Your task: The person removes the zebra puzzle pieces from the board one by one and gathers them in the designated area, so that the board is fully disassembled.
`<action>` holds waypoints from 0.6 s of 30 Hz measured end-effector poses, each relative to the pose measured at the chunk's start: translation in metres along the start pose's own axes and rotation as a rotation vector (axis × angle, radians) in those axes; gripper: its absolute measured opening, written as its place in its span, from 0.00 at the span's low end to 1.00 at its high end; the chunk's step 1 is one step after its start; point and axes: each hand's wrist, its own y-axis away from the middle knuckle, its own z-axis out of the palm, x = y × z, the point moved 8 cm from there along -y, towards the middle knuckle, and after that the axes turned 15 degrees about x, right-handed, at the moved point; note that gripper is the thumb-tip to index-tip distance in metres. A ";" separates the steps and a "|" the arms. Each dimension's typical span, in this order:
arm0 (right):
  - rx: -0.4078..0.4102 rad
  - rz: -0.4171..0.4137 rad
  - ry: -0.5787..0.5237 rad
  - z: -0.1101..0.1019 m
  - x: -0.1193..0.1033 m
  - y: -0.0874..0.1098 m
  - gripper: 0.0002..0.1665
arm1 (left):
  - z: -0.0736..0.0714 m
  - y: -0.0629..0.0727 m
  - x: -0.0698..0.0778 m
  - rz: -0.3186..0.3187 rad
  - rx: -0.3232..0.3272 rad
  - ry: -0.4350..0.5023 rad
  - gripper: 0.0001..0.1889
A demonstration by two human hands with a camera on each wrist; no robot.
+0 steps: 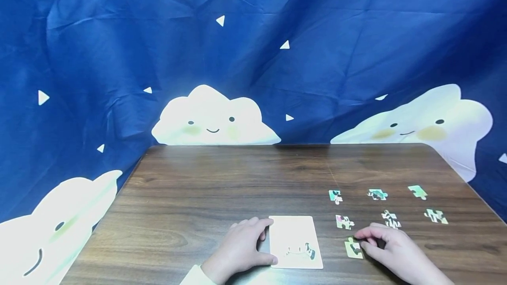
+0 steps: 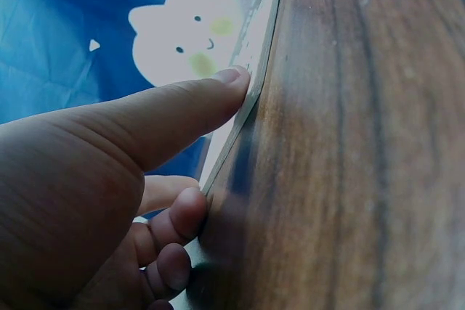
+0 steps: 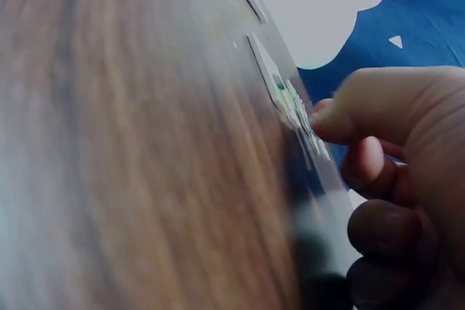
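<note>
A square white puzzle board (image 1: 293, 234) with a small printed picture near its bottom lies in front of me. My left hand (image 1: 243, 245) grips its left side, index finger at the far corner and thumb at the near one. In the left wrist view the thumb rests on the rim of the board (image 2: 251, 81), the other fingers curled beside it. To the right of the board, my right hand (image 1: 390, 247) pinches a light green puzzle piece (image 1: 352, 250) at its right edge with thumb and index finger. In the right wrist view that piece (image 3: 267, 70) stays close over the tabletop.
Several loose puzzle pieces lie in two rows beyond my right hand, among them a green one (image 1: 417, 191) and a pink-marked one (image 1: 343, 222). All of it is on a dark wooden table (image 1: 198, 188). A blue cloth (image 1: 245, 56) with smiling clouds hangs behind.
</note>
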 end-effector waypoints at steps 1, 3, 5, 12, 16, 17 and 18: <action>0.012 0.005 -0.016 0.000 -0.002 -0.001 0.21 | 0.000 0.000 0.000 0.002 0.000 -0.002 0.42; 0.035 0.002 -0.047 0.000 -0.008 -0.002 0.21 | -0.001 0.001 0.000 0.006 -0.001 -0.006 0.41; 0.044 0.001 -0.082 0.002 -0.015 -0.004 0.21 | -0.001 0.001 0.000 0.009 -0.005 -0.007 0.41; 0.080 -0.066 -0.098 0.008 -0.037 -0.009 0.22 | -0.001 0.001 -0.001 0.009 -0.003 -0.008 0.41; 0.102 -0.134 -0.071 0.013 -0.048 -0.011 0.23 | 0.000 0.000 -0.001 0.010 -0.004 -0.012 0.41; 0.103 -0.149 -0.063 0.015 -0.051 -0.011 0.23 | 0.000 0.000 0.000 0.010 -0.005 -0.012 0.41; 0.102 -0.166 -0.060 0.017 -0.054 -0.012 0.23 | 0.000 0.000 0.000 0.008 -0.006 -0.011 0.42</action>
